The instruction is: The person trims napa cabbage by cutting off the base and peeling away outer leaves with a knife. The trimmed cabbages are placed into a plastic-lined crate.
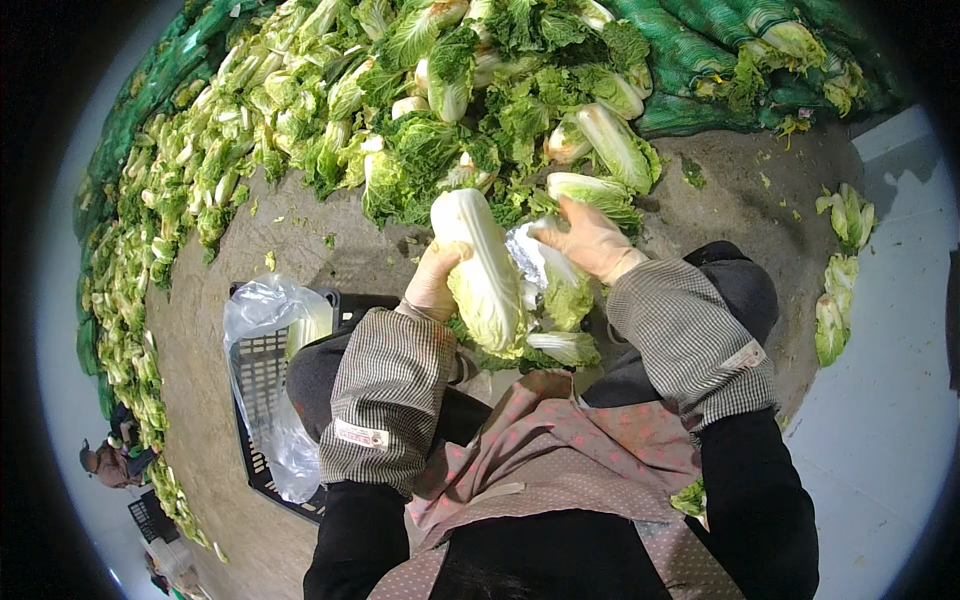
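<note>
My left hand [435, 279], in a pale thin glove, grips a trimmed napa cabbage [484, 270] with its white base pointing up. To its right, my right hand [589, 236], also gloved, holds a white cabbage leaf [564, 262] by its thick end, with the fingers spread around it. Between the two, silvery crinkled material [529, 259] lies against the leaf; I cannot tell what it is. Loose outer leaves [562, 347] lie below my hands, between the knees. Just beyond my right hand rests another napa cabbage [592, 191].
A black plastic crate [251, 442] with a clear plastic bag [277, 307] stands at left. Cabbages and leaves [300, 112] are heaped ahead and along the left. Green net sacks [690, 52] lie beyond. A few cabbages [832, 322] lie at right. Another person [112, 461] is far left.
</note>
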A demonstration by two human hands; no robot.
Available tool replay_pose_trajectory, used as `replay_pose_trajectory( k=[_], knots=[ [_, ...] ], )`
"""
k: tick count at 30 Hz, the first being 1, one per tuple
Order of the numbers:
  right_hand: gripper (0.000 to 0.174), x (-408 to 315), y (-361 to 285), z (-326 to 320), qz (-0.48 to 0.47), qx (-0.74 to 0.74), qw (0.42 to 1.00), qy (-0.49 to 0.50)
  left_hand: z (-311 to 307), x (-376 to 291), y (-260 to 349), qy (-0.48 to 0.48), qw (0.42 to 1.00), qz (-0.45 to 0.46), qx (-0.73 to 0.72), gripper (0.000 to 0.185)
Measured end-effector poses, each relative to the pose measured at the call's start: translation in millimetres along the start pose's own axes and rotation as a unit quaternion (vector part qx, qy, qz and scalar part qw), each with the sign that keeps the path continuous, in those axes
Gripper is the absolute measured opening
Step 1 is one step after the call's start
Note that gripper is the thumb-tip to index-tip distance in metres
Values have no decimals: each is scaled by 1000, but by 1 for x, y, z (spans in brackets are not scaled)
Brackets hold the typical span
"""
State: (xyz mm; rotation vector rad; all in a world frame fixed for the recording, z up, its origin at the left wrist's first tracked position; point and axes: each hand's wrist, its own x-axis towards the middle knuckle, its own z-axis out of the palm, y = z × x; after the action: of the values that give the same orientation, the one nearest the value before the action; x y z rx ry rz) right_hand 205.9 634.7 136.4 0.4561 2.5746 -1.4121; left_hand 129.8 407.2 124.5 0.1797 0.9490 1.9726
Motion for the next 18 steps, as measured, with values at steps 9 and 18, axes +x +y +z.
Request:
replay_pose_trajectory(
  k=[9, 18],
  knots=[
    [76, -11, -29, 10, -65, 341, 937, 32, 25, 0, -19, -48, 985, -126, 110, 59],
    [37, -3, 9, 7, 67, 452, 885, -88, 41, -12, 1, -70, 997, -8, -41, 58]
  ],
)
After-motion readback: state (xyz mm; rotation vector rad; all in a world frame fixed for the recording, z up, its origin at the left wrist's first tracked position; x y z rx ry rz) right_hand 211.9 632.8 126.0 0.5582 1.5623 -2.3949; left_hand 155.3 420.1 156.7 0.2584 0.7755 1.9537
